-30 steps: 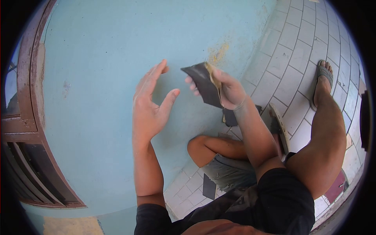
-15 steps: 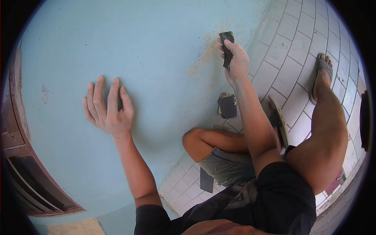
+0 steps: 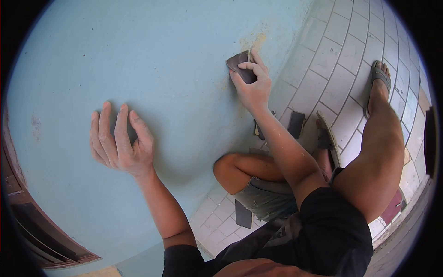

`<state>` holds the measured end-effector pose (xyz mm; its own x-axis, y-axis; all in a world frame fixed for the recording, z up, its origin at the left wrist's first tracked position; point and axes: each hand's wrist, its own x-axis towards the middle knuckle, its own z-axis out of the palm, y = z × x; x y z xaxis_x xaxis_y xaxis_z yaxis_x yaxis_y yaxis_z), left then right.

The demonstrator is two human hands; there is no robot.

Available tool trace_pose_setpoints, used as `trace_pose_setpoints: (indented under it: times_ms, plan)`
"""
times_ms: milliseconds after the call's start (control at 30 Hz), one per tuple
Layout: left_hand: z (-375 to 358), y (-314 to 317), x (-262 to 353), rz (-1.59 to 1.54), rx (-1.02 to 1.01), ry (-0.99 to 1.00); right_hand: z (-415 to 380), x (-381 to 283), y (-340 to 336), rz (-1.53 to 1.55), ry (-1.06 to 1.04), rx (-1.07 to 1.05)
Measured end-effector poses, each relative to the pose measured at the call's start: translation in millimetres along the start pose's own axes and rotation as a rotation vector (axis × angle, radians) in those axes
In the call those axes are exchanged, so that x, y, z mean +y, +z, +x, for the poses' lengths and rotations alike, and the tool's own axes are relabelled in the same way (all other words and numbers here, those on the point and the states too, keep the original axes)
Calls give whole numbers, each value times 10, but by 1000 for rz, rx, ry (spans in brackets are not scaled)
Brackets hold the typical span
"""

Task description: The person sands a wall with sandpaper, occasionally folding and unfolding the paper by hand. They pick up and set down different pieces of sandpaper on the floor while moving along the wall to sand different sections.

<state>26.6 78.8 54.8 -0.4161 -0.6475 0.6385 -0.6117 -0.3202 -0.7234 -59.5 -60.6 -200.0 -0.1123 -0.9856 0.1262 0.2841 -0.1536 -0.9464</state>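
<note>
As Our Left Hand Spread Wide, Our Right Hand Gripped a Dark Sheet

While our right hand worked slightly above the centre of the frame, its thumb and fingers were closed around the dark sheet, one corner of which jutted toward the upper left. The sheet looked thin, matt and curved. It stood at the pale blue wall, just below a rough yellowish patch; we could not tell how much of its face touched the paint.

Our left hand, left of centre, had its fingers parted and softly bent, palm toward the wall; whether the fingertips made contact we could not tell. The wall was smooth, with small dark specks.

On the right of the frame we had a floor of glossy, whitish rectangular tiles with dark joints. A dark, squarish block lay beside our right forearm, and a flat dark rectangle lay at lower centre, near our frayed denim shorts.
</note>
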Motion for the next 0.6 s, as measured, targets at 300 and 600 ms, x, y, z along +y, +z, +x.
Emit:
trace_pose_setpoints:
  times_ms: [300,600]
  plan:
    - [-22,10,-34,30,23,36,-151,-156,-124,-46,94,-129]
    - [-16,17,-35,26,29,49,179,-1,123,-35,-189,180]
